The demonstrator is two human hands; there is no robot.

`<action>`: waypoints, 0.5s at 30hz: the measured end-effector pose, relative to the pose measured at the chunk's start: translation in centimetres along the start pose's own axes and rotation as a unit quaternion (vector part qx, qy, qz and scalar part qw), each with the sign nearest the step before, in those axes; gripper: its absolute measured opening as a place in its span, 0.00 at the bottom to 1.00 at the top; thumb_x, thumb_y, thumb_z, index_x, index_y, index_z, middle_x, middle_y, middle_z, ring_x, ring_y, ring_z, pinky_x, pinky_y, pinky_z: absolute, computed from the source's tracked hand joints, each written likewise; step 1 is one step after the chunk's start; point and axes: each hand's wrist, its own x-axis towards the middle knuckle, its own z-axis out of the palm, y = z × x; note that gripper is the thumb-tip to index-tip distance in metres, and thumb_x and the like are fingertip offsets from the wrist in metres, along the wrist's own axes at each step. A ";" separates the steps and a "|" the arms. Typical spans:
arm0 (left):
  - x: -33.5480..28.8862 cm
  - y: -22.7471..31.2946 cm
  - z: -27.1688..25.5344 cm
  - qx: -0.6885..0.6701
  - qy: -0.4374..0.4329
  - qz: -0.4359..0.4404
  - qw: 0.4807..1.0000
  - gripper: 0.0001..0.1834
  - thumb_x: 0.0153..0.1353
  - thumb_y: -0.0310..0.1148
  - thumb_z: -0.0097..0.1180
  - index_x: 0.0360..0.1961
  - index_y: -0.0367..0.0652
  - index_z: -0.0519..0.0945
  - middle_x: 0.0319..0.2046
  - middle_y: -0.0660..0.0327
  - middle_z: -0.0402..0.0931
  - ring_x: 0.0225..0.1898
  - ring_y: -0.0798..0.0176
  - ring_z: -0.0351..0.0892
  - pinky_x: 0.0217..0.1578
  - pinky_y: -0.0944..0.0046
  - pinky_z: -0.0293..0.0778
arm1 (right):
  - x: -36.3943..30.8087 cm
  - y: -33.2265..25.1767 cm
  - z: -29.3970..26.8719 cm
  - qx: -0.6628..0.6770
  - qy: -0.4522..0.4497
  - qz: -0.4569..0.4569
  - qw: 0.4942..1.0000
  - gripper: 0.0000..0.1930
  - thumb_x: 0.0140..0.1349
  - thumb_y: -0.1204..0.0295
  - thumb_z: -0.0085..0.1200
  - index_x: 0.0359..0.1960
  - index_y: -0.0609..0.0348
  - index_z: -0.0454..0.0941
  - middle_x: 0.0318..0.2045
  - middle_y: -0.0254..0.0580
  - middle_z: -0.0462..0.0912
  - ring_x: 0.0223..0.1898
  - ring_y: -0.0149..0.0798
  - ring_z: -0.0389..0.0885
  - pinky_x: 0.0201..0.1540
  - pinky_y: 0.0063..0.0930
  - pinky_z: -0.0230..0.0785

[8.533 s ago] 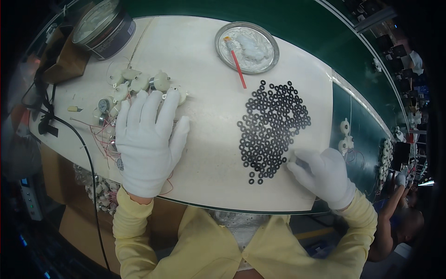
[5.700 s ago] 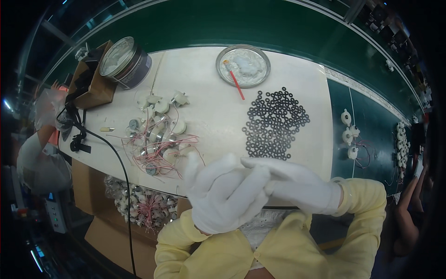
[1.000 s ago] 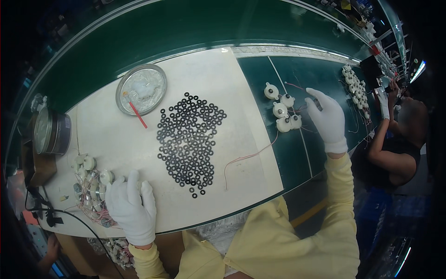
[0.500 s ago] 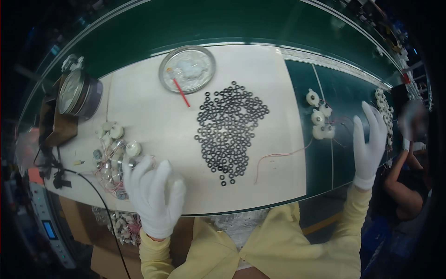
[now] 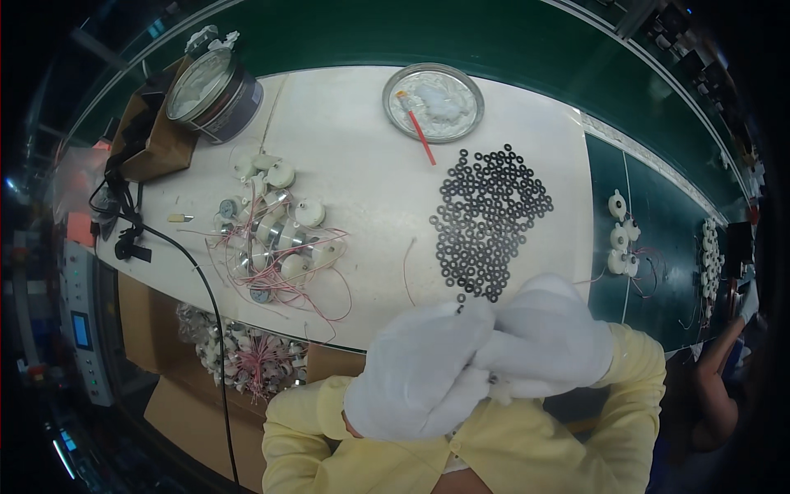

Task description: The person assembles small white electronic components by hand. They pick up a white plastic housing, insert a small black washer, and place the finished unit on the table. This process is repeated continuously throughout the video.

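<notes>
My left hand (image 5: 424, 370) and my right hand (image 5: 543, 337), both in white gloves, meet over the table's near edge with fingers curled in. A small white motor (image 5: 499, 392) with a dark spot shows below the touching fingertips, held by the left hand; the gloves cover most of it. What my right fingers pinch at it is hidden. A thin pink wire (image 5: 406, 267) runs on the table toward my left hand. Just beyond the hands lie many small black rings (image 5: 485, 214), spread in one layer. Left of them sits a pile of small motors (image 5: 280, 222) with tangled pink wires.
A round metal dish (image 5: 448, 132) of white paste holds a red-handled stick (image 5: 421, 140). At far left stand a tin (image 5: 234, 107) and a cardboard box (image 5: 160, 152). More motors (image 5: 619, 239) lie on the green surface at right. A black cable (image 5: 193, 267) hangs over the left edge.
Both hands have come together at the front: the left from the motor pile, the right from the green surface. A motor now shows between them. The view has shifted left.
</notes>
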 end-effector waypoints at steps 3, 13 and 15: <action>-0.3 -0.7 -1.1 0.066 -0.026 0.013 0.997 0.27 0.58 0.29 0.65 0.59 0.30 0.80 0.42 0.54 0.82 0.38 0.49 0.82 0.51 0.48 0.78 | -1.7 0.0 0.1 0.209 0.102 0.126 0.964 0.25 0.60 0.61 0.69 0.58 0.58 0.84 0.34 0.41 0.85 0.28 0.38 0.79 0.30 0.31 0.69; -2.4 -8.7 -6.4 0.400 -0.006 -0.027 0.916 0.26 0.59 0.20 0.65 0.60 0.41 0.81 0.51 0.53 0.83 0.49 0.46 0.83 0.52 0.48 0.77 | -12.4 -0.5 -2.8 0.610 0.199 0.292 0.709 0.29 0.72 0.56 0.54 0.57 0.77 0.82 0.26 0.42 0.81 0.24 0.39 0.75 0.30 0.33 0.68; -2.2 -8.8 -6.4 0.402 -0.013 -0.042 0.914 0.26 0.59 0.19 0.65 0.60 0.42 0.81 0.51 0.54 0.83 0.49 0.47 0.83 0.51 0.49 0.78 | -9.3 -1.5 -4.2 0.521 0.106 0.449 0.718 0.26 0.72 0.60 0.55 0.57 0.77 0.82 0.27 0.42 0.81 0.25 0.37 0.78 0.30 0.34 0.70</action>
